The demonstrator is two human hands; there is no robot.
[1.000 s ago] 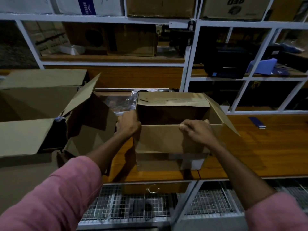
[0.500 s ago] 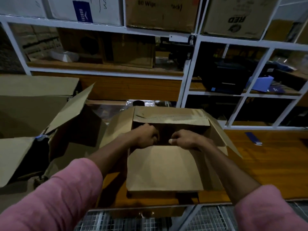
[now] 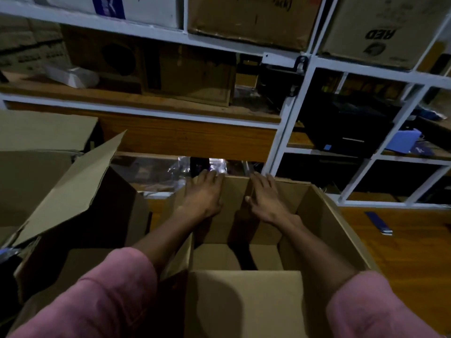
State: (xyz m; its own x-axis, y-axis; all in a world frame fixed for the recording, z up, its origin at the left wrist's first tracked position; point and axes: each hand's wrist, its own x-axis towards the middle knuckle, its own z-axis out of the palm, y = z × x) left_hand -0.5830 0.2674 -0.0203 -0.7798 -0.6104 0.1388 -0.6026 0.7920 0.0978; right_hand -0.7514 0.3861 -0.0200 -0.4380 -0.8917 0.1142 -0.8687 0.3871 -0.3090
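An open brown cardboard box (image 3: 324,230) stands on the wooden table right in front of me, its flaps spread and its inside bare. Both my arms reach over it to the far flap (image 3: 234,193). My left hand (image 3: 202,193) lies flat on the left part of that flap with straight fingers. My right hand (image 3: 264,196) presses the right part, fingers straight and spread. The near flap (image 3: 246,301) hangs toward me between my pink sleeves.
A bigger open carton (image 3: 73,191) with a raised flap crowds the left side. White metal shelving (image 3: 288,132) with boxes and a black device rises behind. A dark blue flat item (image 3: 379,224) lies on the wooden table (image 3: 402,252) at right. Clear plastic bags (image 3: 180,167) sit behind the box.
Both hands went from gripping the box's near edge, into its middle, then out to its far flap, which they now press back with flat fingers. The camera leaned closer over the box.
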